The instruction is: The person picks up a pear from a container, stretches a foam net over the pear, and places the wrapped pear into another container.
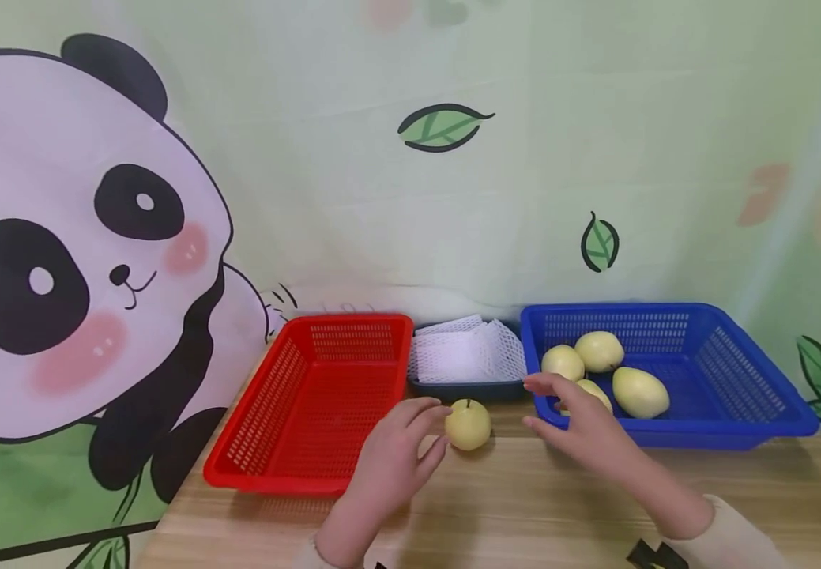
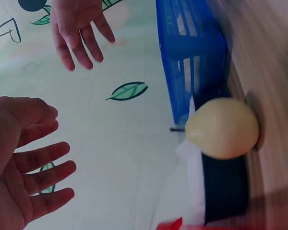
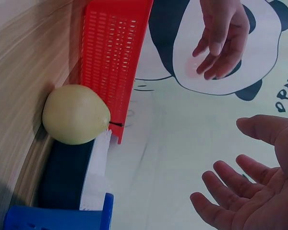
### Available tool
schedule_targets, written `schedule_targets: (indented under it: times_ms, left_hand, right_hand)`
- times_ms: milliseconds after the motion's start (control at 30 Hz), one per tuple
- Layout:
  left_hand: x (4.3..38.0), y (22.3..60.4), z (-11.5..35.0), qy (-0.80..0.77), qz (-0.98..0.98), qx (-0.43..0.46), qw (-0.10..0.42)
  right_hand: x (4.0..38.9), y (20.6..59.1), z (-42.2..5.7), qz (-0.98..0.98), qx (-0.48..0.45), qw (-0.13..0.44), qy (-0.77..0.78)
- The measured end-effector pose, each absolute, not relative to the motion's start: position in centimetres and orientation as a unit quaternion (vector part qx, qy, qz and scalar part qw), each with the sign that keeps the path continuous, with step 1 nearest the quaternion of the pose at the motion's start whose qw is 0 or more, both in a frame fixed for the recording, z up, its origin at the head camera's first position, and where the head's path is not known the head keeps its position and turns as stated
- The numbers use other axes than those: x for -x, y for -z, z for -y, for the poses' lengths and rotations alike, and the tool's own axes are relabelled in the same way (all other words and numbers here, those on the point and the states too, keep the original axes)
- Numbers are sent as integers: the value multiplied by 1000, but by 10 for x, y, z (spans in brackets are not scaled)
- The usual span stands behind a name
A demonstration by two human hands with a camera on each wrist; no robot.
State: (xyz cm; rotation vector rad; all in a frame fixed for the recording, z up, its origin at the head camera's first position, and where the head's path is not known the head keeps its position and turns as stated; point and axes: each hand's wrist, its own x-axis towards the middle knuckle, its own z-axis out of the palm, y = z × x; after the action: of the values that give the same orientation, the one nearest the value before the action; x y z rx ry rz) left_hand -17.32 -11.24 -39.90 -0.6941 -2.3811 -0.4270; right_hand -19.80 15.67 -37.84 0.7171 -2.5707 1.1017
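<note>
A pale yellow pear (image 1: pixel 468 425) with a dark stem stands on the wooden table between my hands, in front of a small dark basket. My left hand (image 1: pixel 397 450) hovers at its left, fingers loosely bent and holding nothing; in the left wrist view the left hand (image 2: pixel 26 160) has its fingers spread. On the other side my right hand (image 1: pixel 581 427) is held in the air by the near left corner of the blue basket (image 1: pixel 723 435), fingers apart. The right wrist view shows the right hand (image 3: pixel 252 182) without anything in it. Several pears (image 1: pixel 641 393) lie in the blue basket.
A red basket (image 1: pixel 310 484) with nothing visible inside stands on the left. The small dark basket (image 1: pixel 470 390) at the back holds white foam net sleeves (image 1: pixel 453 356). Behind the table (image 1: pixel 495 506) hangs a cloth backdrop (image 1: pixel 325 197) printed with a panda and leaves.
</note>
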Motion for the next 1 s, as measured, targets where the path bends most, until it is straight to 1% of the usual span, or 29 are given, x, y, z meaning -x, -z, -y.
schedule_targets:
  times_ms: [233,467,600,833,1000]
  left_hand:
    - [190,362,126,150,948,197,200]
    - [212,326,131,126,964,194,133]
    - [238,313,127,146,967,194,78]
    - [305,319,115,152,969,193,-12]
    - [337,331,104,167,968,173,-76]
  right_hand:
    - [189,380,-150,874,-260,136,-386]
    - [183,383,-150,874,-264,141,-382]
    - [181,384,-151,875,-266,151,-376]
    - [180,386,-153,872,-272,154,-378]
    - [178,387,-153,870,-277,147,-380]
